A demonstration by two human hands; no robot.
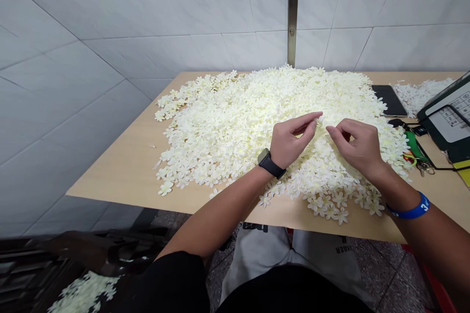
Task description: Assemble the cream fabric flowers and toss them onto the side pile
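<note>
A broad heap of cream-white artificial flowers (227,127) covers much of the wooden table. Above its right part, my left hand (292,139), with a black watch on the wrist, is closed in a pinch. A small pale artificial flower (319,121) shows at its fingertips, partly hidden by them. Just to the right, my right hand (356,144) has its fingers curled, thumb against index finger. Whatever it may hold is too small to make out. A narrow gap separates the two hands. Loose flowers (330,211) lie near the front edge.
Right of the heap lie a dark phone (389,100), a pile of white bits (422,95), keys with a green holder (414,146) and a dark box (451,112). A metal strip (293,14) runs up the tiled wall. More flowers (86,293) sit low at left.
</note>
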